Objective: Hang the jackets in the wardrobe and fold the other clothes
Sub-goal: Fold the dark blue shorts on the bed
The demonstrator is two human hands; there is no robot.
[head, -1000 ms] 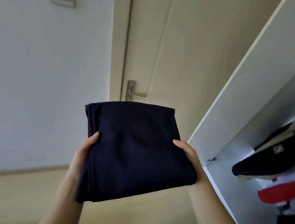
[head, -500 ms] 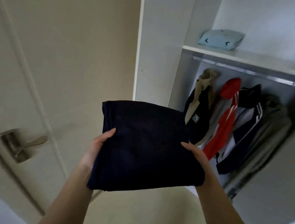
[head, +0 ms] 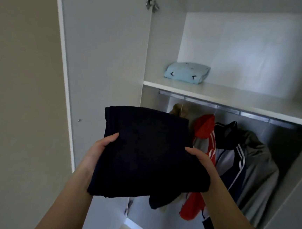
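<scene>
A folded dark navy garment (head: 145,154) is held flat in front of the open wardrobe. My left hand (head: 97,151) grips its left edge with the thumb on top, and my right hand (head: 200,159) grips its right edge the same way. Behind it several jackets hang from the metal rail (head: 227,107): a beige and navy one mostly hidden by the garment, a red one (head: 204,130), a navy and white one (head: 234,154) and a grey one (head: 258,171). A folded light blue garment (head: 186,72) lies on the upper shelf (head: 239,102).
The wardrobe's white door (head: 104,55) stands open on the left, with a hinge (head: 151,3) near the top. A beige wall fills the far left. The shelf surface right of the light blue garment is bare.
The view has swung from the room door to the wardrobe and tilted up to the shelf. Both hands keep the same hold on the navy garment, now raised in front of the hanging jackets.
</scene>
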